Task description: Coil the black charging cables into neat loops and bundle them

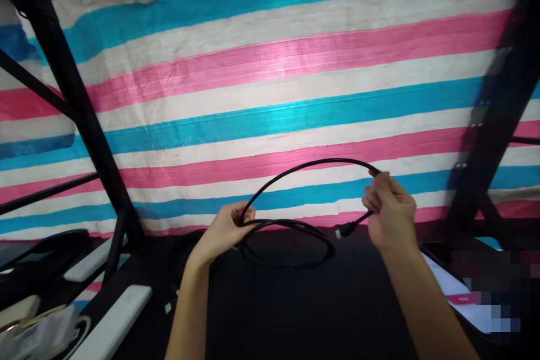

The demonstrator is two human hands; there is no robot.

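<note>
A thin black cable [310, 164] arches between my two hands above a black table. My left hand [225, 230] pinches the cable where its loops come together, and a loose coil [287, 264] hangs to the right of those fingers. Farther right and a little higher, my right hand [390, 205] is closed around the cable near one end. From beneath that hand a short length sticks out, ending in a black plug [346, 230] with a pale metal tip, which looks like an HDMI-type connector. The cable's other end cannot be made out.
Behind the black table [304, 315] hangs a striped plastic sheet [278, 95]. A black metal frame post [80, 107] stands at left. White bars [113, 320] and a white adapter [46, 332] lie lower left. A lit phone-like screen [459, 292] lies at right.
</note>
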